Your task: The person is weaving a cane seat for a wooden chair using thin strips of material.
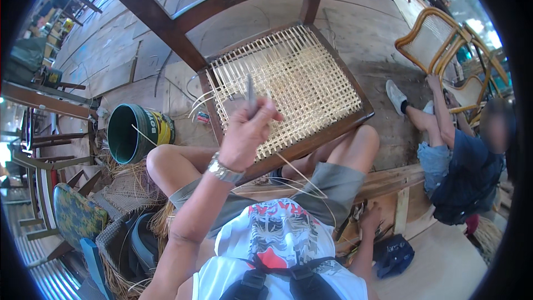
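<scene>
A dark wooden chair (288, 154) stands before my knees, its seat a woven cane panel (311, 83). Toward the seat's left side the weave is looser, and loose cane ends stick out past the frame. Over that part, my left hand (248, 133) is closed round a narrow grey metal tool (251, 90) that points away from me. A thin cane strand (302, 176) curves from the front rail across my lap. Low on the right, my right hand (370, 219) is down at the bench beside small dark tools; its fingers are too small and partly hidden to read.
A dark green bucket (125, 136) stands left of my knee, near cane scraps and a camouflage-patterned pad (79, 214). On the bench to the right lies a dark blue cap (395, 255). Another person (466, 172) sits at the right, holding a rattan chair (438, 44).
</scene>
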Demonstrator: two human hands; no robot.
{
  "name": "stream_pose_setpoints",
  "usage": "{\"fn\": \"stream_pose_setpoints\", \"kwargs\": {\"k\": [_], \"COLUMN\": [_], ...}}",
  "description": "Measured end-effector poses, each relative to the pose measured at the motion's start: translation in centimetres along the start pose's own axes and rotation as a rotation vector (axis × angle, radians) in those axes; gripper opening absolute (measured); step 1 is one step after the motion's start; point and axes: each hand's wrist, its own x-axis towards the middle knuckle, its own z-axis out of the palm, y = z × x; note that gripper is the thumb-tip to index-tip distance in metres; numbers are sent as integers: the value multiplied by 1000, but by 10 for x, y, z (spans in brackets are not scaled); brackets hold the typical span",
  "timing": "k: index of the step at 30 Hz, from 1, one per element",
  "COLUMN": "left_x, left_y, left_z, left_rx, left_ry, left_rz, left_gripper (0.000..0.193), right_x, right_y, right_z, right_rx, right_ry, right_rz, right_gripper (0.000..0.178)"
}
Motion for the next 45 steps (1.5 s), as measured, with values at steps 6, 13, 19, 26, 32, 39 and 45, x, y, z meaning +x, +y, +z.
{"fn": "stream_pose_setpoints", "kwargs": {"k": [6, 13, 19, 26, 32, 39, 45], "left_x": [-4, 40, 84, 48, -18, -50, -75], "left_y": [-62, -78, -78, -57, -79, -67, -54], "left_z": [83, 81, 45, 44, 42, -14, -55], "left_rx": [1, 174, 1031, 989, 442, 16, 55], "left_ry": [-268, -46, 140, 424, -154, 65, 327], "left_rz": [-64, 123, 221, 824, 96, 31, 116], "left_gripper": [19, 16, 22, 55, 34, 19, 12], "right_x": [-47, -83, -57, -41, -51, -78, -84], "right_y": [-127, -173, -150, -176, -225, -245, -247], "right_z": [-130, -159, -153, -140, -141, -127, -116], "right_rx": [1315, 1805, 1251, 1617, 1553, 1356, 820], "right_ry": [7, -754, -426, -288, -601, -828, -740], "right_rz": [-675, -474, -537, -287, -638, -677, -915], "right_gripper": [45, 23, 16, 16, 11, 11, 13]}}
